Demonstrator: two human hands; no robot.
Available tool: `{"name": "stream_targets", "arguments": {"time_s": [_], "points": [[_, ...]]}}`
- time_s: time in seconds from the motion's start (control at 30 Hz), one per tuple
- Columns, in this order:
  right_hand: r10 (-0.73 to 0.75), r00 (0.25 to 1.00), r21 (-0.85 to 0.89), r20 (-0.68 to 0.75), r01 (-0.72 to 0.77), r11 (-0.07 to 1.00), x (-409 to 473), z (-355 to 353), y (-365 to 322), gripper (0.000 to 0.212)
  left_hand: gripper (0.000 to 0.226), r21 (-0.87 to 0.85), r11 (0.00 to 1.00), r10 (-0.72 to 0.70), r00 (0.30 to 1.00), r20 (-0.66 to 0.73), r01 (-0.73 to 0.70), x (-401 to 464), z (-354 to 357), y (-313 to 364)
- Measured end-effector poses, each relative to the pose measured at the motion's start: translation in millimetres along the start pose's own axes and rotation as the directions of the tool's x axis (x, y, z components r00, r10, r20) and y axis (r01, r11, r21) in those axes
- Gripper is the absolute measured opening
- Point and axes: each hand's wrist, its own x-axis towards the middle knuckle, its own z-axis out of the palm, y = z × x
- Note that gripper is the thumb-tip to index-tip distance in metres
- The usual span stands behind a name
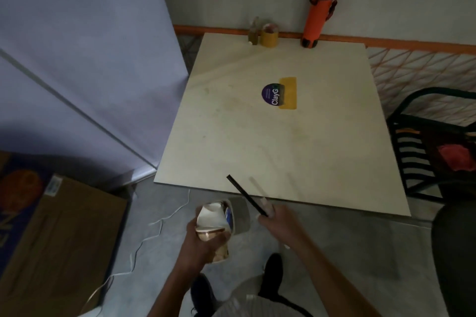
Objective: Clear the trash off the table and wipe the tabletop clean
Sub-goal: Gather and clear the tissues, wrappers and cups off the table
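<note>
— What has each hand got hold of?

— The left hand is wrapped around a bundle of crumpled cups and wrappers, held below the near edge of the table. The right hand has its fingers curled round the lower end of a black straw; a pale straw or wrapper seems to be in the same grip, too blurred to be sure.

— Which way does the straw point?

— Up and to the left. Its free tip lies over the near table edge and its held end is off the table, just right of the bundle.

— So what does the next move hinge on?

— Probably that short gap. The bundle's open top faces the straw's held end, so the right hand is the nearer one for tucking it in.

— Anything left on the tabletop?

— A purple round sticker over yellow tape at the centre, and along the far edge an orange bottle, a tape roll and a small clear bottle. Faint smears show, so wiping looks undone.
</note>
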Motion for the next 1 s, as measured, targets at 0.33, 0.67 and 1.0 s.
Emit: {"name": "stream_targets", "arguments": {"time_s": [0.33,0.67,1.0], "points": [[0.167,0.984,-0.017,0.065,-0.166,0.986,-34.4,136.5,-23.2,0.025,0.082,0.064,0.989,-0.135,0.988,0.070,0.130,-0.7,-118.1,-74.2],[0.322,0.945,0.038,0.061,-0.325,0.945,-2.5,214.6,-12.0,0.034,0.080,0.164,0.969,-0.195,0.978,0.069,0.182,44.6,-144.2,-117.4],[0.404,0.915,0.112,0.008,-0.402,0.909,108.9,269.1,47.5,0.027,0.073,0.167,0.969,-0.182,0.983,0.000,0.180,153.8,-104.9,-196.4]]}}
